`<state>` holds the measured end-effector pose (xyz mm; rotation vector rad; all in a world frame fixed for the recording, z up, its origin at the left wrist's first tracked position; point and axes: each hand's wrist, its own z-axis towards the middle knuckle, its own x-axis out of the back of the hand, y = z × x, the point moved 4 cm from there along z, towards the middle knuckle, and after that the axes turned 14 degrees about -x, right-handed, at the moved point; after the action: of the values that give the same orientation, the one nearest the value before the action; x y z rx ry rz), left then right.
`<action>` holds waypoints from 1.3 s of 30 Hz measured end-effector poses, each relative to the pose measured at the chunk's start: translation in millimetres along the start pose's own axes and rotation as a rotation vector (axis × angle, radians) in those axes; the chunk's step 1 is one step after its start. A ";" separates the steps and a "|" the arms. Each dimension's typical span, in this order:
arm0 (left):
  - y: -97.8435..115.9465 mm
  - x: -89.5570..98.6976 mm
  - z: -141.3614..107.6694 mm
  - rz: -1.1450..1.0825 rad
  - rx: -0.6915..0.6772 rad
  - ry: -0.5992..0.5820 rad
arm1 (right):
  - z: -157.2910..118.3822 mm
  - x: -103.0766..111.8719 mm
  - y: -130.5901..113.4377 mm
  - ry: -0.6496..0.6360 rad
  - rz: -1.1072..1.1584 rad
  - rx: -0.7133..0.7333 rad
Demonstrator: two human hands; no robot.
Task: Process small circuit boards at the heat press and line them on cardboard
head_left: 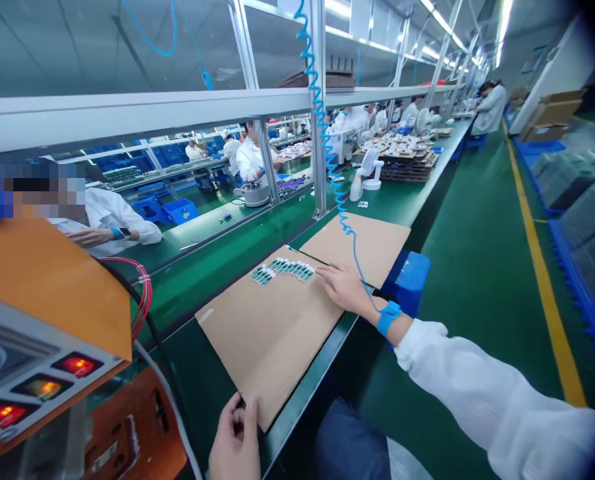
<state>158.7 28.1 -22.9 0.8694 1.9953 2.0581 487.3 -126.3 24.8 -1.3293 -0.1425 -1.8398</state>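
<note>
A: Starting on the left, what do we have?

B: An orange metal machine (52, 260) with lit switches. Next to it our left hand (234, 443) has its thumb and fingers closed on the near corner of a brown flat cardboard sheet (277, 327), which lies on the dark green worktop (302, 401).

A: And the small green-and-white flat boards (293, 268)?

B: They sit on that same sheet, towards its far end, side by side in a bent row. The leftmost few form a tighter bunch that slants differently from the others.

A: So how far along are we?

B: We judge that this group is set out, though its line is uneven. We can't count the boards surely at this size, and we can't tell whether any more belong with them.

A: What about our right hand (344, 287)?

B: It wears a blue wrist strap (388, 317) and reaches over the sheet's right edge, fingers extended and close together, their tips just beside the row's right end. Whether it grips the edge or only rests there, we can't tell.

A: And furthest right?

B: A second brown cardboard sheet (367, 240) lies just beyond the first, with a blue plastic bin (413, 273) beside the worktop, lower down.
</note>
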 end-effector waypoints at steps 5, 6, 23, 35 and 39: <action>-0.3 -3.5 -10.3 -0.033 -0.075 0.045 | 14.0 -26.1 -9.9 -0.070 -0.091 0.155; 0.7 -6.0 -13.1 -0.086 -0.090 0.042 | 12.4 -27.7 -12.9 -0.078 -0.103 0.176; -9.4 -6.5 -17.0 -0.363 0.016 -0.097 | -23.5 -21.8 -101.4 -0.320 0.283 0.120; -5.6 -3.3 -31.7 -0.326 -0.131 -0.077 | -174.9 -42.0 -189.5 -0.680 1.390 -0.739; -4.9 -2.9 -33.0 -0.316 -0.157 -0.082 | -173.7 -44.4 -184.3 -0.915 1.262 -0.630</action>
<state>143.5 -1.4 -26.8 0.5575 1.7686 1.9330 239.3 -75.5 -19.9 -1.9193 0.7034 -0.1332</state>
